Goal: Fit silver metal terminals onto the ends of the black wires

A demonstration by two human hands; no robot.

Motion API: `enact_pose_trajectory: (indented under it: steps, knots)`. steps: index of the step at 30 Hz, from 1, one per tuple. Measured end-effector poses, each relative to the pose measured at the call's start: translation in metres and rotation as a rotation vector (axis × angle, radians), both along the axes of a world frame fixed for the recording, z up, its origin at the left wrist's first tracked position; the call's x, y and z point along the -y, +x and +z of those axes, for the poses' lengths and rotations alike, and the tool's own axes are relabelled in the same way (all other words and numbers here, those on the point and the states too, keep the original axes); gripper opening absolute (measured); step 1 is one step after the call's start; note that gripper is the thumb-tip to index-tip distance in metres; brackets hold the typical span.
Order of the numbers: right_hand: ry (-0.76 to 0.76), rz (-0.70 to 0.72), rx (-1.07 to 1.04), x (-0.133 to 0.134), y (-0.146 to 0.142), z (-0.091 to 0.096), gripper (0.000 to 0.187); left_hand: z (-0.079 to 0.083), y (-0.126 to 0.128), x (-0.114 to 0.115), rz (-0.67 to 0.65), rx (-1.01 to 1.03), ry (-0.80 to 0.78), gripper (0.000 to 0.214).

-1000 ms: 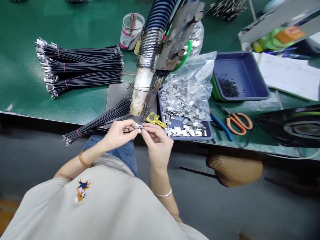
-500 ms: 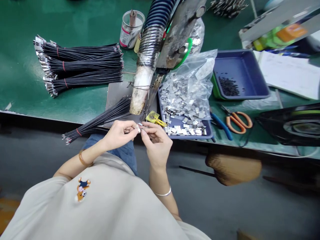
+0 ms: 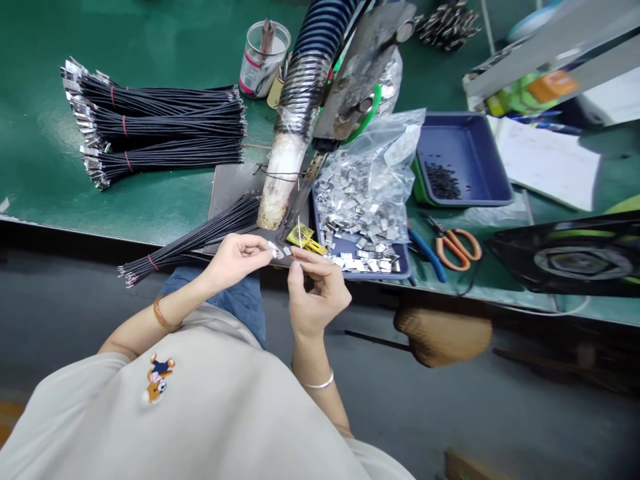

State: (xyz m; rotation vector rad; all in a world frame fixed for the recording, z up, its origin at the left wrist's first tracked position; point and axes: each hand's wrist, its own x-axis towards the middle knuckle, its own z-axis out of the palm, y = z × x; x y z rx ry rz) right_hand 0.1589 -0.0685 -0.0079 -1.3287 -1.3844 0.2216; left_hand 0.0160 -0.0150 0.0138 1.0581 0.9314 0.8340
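Observation:
My left hand (image 3: 243,257) is closed, its thumb and forefinger pinching a small whitish piece (image 3: 274,250) at the table's front edge. Facing it, my right hand (image 3: 320,290) has its forefinger stretched out and its thumb a little apart below. A tiny silvery metal tab (image 3: 287,251) shows between the two hands, close to the right fingertips; what supports it is unclear. Just beyond are a yellow clip-like piece (image 3: 306,239) and the lower end of a tape-wrapped hose (image 3: 275,200). Beside my left hand lies a bundle of black wires (image 3: 200,233), tied with a red band.
Banded black cables with metal ends (image 3: 165,123) lie at left. Right of the hose, a blue tray (image 3: 404,263) holds a plastic bag (image 3: 385,160) and many metal tabs. Farther right are another tray (image 3: 480,153), blue-handled pliers (image 3: 427,255), orange-handled scissors (image 3: 457,250) and a black device (image 3: 570,257).
My hands have drawn slightly apart. The right thumb has dropped away from the left fingertips, and the metal tab shows more plainly between them. The view has shifted a little.

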Motion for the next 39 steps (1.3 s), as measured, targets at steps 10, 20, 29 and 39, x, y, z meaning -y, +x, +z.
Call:
enact_pose_trajectory:
  steps: [10, 20, 29, 39]
  knots:
    - [0.139, 0.080, 0.321, -0.004, 0.004, -0.001, 0.014, -0.004, 0.004, -0.003, 0.072, -0.030, 0.075, 0.020]
    - [-0.028, 0.069, 0.154, -0.007, 0.002, 0.003, 0.006, -0.007, 0.013, -0.001, 0.164, -0.177, 0.150, 0.021]
    - [-0.004, 0.077, 0.201, -0.008, 0.000, 0.012, 0.009, 0.002, 0.013, 0.002, 0.188, -0.205, 0.177, 0.026]
    - [-0.012, 0.038, 0.212, -0.011, 0.002, 0.011, 0.007, -0.002, 0.012, 0.004, 0.161, -0.279, 0.219, 0.022]
